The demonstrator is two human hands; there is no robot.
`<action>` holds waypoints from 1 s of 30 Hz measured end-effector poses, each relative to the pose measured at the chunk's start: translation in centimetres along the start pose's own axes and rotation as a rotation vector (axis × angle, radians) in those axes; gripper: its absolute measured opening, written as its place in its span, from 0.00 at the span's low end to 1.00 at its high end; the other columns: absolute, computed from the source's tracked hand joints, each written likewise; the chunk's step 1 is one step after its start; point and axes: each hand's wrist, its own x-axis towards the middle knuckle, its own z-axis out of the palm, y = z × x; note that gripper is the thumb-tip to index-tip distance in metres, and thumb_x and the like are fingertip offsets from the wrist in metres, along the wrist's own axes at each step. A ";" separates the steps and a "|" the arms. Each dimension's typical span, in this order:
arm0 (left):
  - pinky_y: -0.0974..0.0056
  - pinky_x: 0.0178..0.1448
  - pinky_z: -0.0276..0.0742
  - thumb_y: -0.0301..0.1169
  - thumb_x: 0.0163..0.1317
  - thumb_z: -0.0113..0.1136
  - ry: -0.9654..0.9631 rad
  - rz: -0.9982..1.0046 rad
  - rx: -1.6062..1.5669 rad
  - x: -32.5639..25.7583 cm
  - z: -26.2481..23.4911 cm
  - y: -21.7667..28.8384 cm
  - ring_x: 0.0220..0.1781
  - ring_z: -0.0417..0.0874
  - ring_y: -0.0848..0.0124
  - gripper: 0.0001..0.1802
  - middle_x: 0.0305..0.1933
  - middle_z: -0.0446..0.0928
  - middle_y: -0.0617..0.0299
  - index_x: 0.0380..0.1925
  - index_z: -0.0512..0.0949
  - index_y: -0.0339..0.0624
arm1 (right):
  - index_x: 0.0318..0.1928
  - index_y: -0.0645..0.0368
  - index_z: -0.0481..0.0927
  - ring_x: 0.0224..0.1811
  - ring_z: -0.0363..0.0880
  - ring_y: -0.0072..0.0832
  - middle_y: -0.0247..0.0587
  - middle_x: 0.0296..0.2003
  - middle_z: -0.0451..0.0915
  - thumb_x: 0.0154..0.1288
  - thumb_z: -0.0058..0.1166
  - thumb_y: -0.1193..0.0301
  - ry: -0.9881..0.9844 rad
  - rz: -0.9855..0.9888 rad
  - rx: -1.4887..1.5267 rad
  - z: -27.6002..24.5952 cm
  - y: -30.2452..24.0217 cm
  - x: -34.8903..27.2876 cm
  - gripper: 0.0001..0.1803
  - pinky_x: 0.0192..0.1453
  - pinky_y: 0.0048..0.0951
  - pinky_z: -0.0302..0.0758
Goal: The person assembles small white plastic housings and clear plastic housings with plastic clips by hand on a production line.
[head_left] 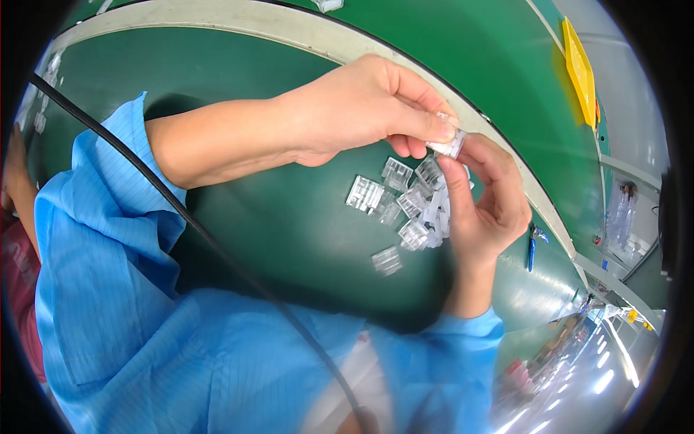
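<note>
The clear plastic clip [450, 143] sits just above the pile of clips [416, 202], pinched between our left hand [361, 108] and right hand [488, 206] fingers; we judge fitting underway, needing steady alignment.

Surface: green counter [289, 239] with pale edge strip.
Items on it: cluster of small clear plastic clips [405, 202]; blue-handled tool [532, 249].

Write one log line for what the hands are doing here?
left hand: pinches small clear plastic clip | right hand: grips same clip | pile of clear plastic clips: on green table beneath hands
</note>
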 end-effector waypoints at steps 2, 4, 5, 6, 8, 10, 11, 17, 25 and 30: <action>0.75 0.37 0.70 0.33 0.59 0.58 0.006 0.014 0.067 0.1 0.3 0.0 0.31 0.74 0.80 0.11 0.35 0.78 0.66 0.37 0.80 0.39 | 0.34 0.66 0.79 0.33 0.79 0.26 0.42 0.32 0.80 0.47 0.64 0.81 -0.016 -0.112 -0.135 -0.5 0.2 0.2 0.11 0.38 0.23 0.78; 0.75 0.38 0.70 0.33 0.60 0.57 0.000 0.032 0.063 0.3 0.2 -0.1 0.31 0.73 0.80 0.12 0.36 0.78 0.66 0.40 0.79 0.38 | 0.36 0.67 0.79 0.34 0.79 0.26 0.42 0.33 0.80 0.47 0.63 0.82 -0.001 -0.010 0.021 -0.2 0.2 0.0 0.12 0.39 0.23 0.78; 0.75 0.38 0.70 0.33 0.60 0.57 -0.004 0.033 0.071 0.5 0.0 -0.1 0.31 0.73 0.80 0.12 0.36 0.78 0.66 0.40 0.79 0.38 | 0.38 0.67 0.78 0.35 0.79 0.26 0.43 0.34 0.80 0.48 0.62 0.83 0.007 0.083 0.182 -0.1 0.2 0.0 0.13 0.39 0.23 0.78; 0.75 0.38 0.70 0.33 0.61 0.55 -0.067 0.029 -0.091 0.8 -0.3 -0.2 0.32 0.72 0.81 0.12 0.36 0.77 0.66 0.42 0.78 0.38 | 0.38 0.67 0.78 0.35 0.79 0.26 0.43 0.34 0.80 0.48 0.62 0.83 0.016 0.079 0.183 -0.3 0.2 0.2 0.13 0.39 0.23 0.78; 0.74 0.40 0.70 0.33 0.65 0.49 -0.194 0.020 -0.300 1.0 -0.5 -0.4 0.35 0.72 0.80 0.15 0.37 0.74 0.67 0.47 0.73 0.38 | 0.43 0.69 0.75 0.39 0.77 0.26 0.43 0.37 0.78 0.49 0.59 0.86 0.109 0.477 0.809 -0.5 0.1 0.4 0.18 0.40 0.22 0.78; 0.74 0.41 0.70 0.34 0.66 0.48 -0.215 0.012 -0.324 1.0 -0.6 -0.4 0.35 0.72 0.80 0.15 0.37 0.73 0.67 0.48 0.72 0.38 | 0.45 0.69 0.74 0.41 0.77 0.26 0.44 0.39 0.77 0.50 0.58 0.87 0.080 0.443 0.803 -0.7 -0.1 0.3 0.19 0.41 0.22 0.78; 0.74 0.42 0.70 0.34 0.66 0.48 -0.230 0.005 -0.359 0.9 -0.5 -0.4 0.36 0.72 0.80 0.15 0.38 0.72 0.67 0.49 0.71 0.38 | 0.47 0.69 0.72 0.43 0.76 0.27 0.44 0.41 0.75 0.50 0.56 0.88 0.040 0.417 0.794 -0.8 -0.2 0.2 0.21 0.42 0.22 0.78; 0.72 0.47 0.70 0.36 0.67 0.46 -0.282 0.035 -0.311 1.3 -0.7 -0.7 0.41 0.70 0.78 0.14 0.40 0.69 0.66 0.47 0.70 0.41 | 0.41 0.71 0.75 0.41 0.77 0.28 0.46 0.40 0.74 0.48 0.59 0.88 0.075 0.130 0.511 0.2 -0.2 0.0 0.16 0.38 0.26 0.82; 0.71 0.47 0.68 0.37 0.67 0.45 -0.328 0.078 -0.290 1.3 -0.7 -0.7 0.42 0.70 0.78 0.15 0.38 0.69 0.67 0.47 0.70 0.40 | 0.40 0.68 0.76 0.38 0.78 0.30 0.47 0.38 0.75 0.47 0.60 0.87 0.067 -0.029 0.384 0.8 0.2 0.0 0.16 0.34 0.25 0.84; 0.69 0.45 0.70 0.34 0.63 0.52 -0.092 0.220 0.344 2.3 -1.5 1.6 0.42 0.73 0.75 0.09 0.36 0.73 0.66 0.37 0.77 0.41 | 0.39 0.66 0.78 0.35 0.76 0.22 0.39 0.34 0.77 0.53 0.59 0.81 0.055 0.219 0.265 -0.8 1.3 0.8 0.11 0.34 0.21 0.78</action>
